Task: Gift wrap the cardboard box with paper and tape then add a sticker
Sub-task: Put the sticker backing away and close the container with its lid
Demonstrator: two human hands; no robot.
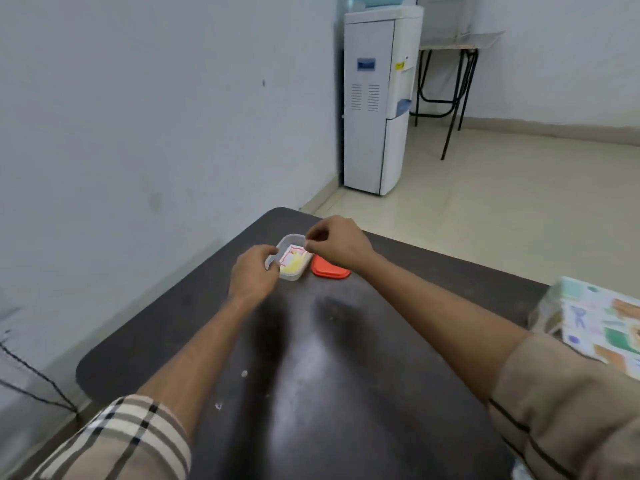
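Note:
A small clear plastic container stands at the table's far end with a sticker sheet in it, white with pink and yellow shapes. My left hand grips the container's near-left rim. My right hand hovers over the far rim, thumb and forefinger pinched together at the sheet's far corner. The box wrapped in colourful patterned paper lies at the table's right edge, apart from both hands.
An orange lid lies flat just right of the container. The dark table has a few small white scraps near its front. A wall runs along the left. A water dispenser and a folding table stand beyond.

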